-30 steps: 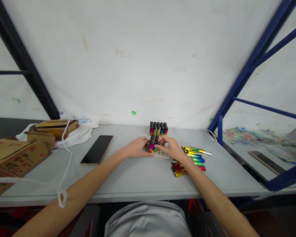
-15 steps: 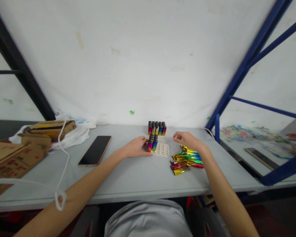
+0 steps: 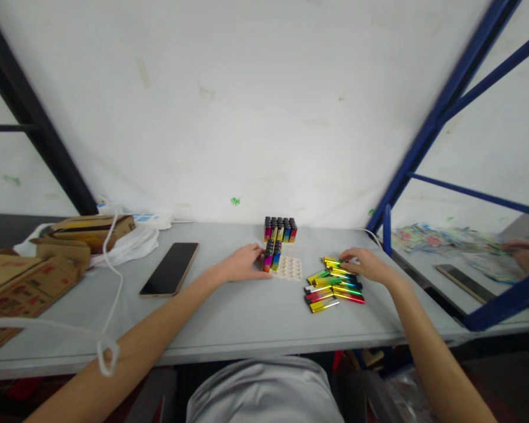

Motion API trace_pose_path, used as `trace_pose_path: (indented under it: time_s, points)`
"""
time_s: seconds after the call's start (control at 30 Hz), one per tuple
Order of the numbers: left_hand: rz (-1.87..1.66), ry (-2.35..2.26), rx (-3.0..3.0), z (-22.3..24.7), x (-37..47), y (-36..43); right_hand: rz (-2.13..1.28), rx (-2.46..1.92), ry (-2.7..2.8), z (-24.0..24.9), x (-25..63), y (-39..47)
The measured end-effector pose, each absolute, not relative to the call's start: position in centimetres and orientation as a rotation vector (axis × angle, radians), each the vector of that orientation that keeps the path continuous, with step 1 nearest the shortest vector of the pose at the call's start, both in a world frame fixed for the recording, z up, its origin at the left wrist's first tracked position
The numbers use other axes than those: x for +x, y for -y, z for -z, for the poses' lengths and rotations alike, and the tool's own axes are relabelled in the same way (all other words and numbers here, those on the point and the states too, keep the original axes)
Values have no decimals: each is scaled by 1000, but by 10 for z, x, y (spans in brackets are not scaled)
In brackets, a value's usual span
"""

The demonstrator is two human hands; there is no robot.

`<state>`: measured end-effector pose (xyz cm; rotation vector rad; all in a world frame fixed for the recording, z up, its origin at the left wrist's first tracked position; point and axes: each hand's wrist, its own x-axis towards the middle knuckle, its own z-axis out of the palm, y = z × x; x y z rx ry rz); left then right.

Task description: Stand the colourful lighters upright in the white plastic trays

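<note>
Small tray of shiny lighters, left hand beside it, right hand over at the pile

So the standing lighters (image 3: 272, 256) are in the left part of a pale tray (image 3: 291, 268), around the middle of the grey worktop (image 3: 229, 329). They're upright and packed close, black tops up, bodies fading from pink and purple to orange on one side, blue to yellow on the other. The bare part of the tray shows rows of round hollows.

The left hand (image 3: 242, 264) comes in low from the left, palm side toward the tray, thumb in front and fingers behind in a loose open C by the lighters' left side. Can't tell if it's actually pinching the tray edge.

Just behind is a tidy upright block of more lighters (image 3: 281, 229), same glossy look.

To the right, loose lighters (image 3: 326, 294) lie flat in a messy heap, metallic gold, green, blue and red. The right hand (image 3: 367, 264) reaches over the far end, knuckles up and fingers curled down; can't tell whether it has one gripped.

Further out left: a flat black phone (image 3: 170, 269), a thin white cable (image 3: 121, 279) and brown printed cardboard boxes (image 3: 35, 282). Smudged white wall (image 3: 247, 117) behind, blue metal frame (image 3: 423, 141) on the right.
</note>
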<state>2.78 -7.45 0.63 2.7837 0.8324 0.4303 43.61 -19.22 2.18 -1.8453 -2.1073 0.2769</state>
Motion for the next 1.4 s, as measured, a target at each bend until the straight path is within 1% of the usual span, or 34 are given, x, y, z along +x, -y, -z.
trace_pose_path:
  time_s: [0.1, 0.17, 0.43, 0.57, 0.67, 0.8, 0.9, 0.97, 1.2, 1.27, 1.4]
  points:
    - [-436, -828, 2780, -5, 28, 74, -269, -1753, 1982, -21, 427, 187]
    - [-439, -836, 2784, -5, 28, 74, -328, -1652, 1864, -24, 418, 181]
    - [-491, -878, 2741, 0, 29, 73, -801, -1077, 1301, -47, 342, 133]
    - [-522, -927, 2745, 1, 30, 74, -1059, -851, 1124, -45, 297, 118]
    - [-529, -966, 2748, 1, 30, 74, -1198, -791, 1069, -36, 273, 118]
    - [-506, -955, 2754, 1, 31, 73, -1267, -812, 1088, -24, 259, 125]
    - [-491, -947, 2739, 0, 30, 72, -1243, -930, 1147, -19, 253, 132]
    - [-489, -947, 2730, 0, 30, 72, -1168, -1038, 1194, -16, 250, 135]
    - [-515, -953, 2720, 1, 31, 72, -604, -1282, 1444, -6, 246, 135]
    - [-523, -954, 2717, 1, 31, 72, -492, -1323, 1461, -4, 247, 133]
    - [-503, -939, 2725, 0, 30, 72, -451, -1342, 1469, 0, 251, 129]
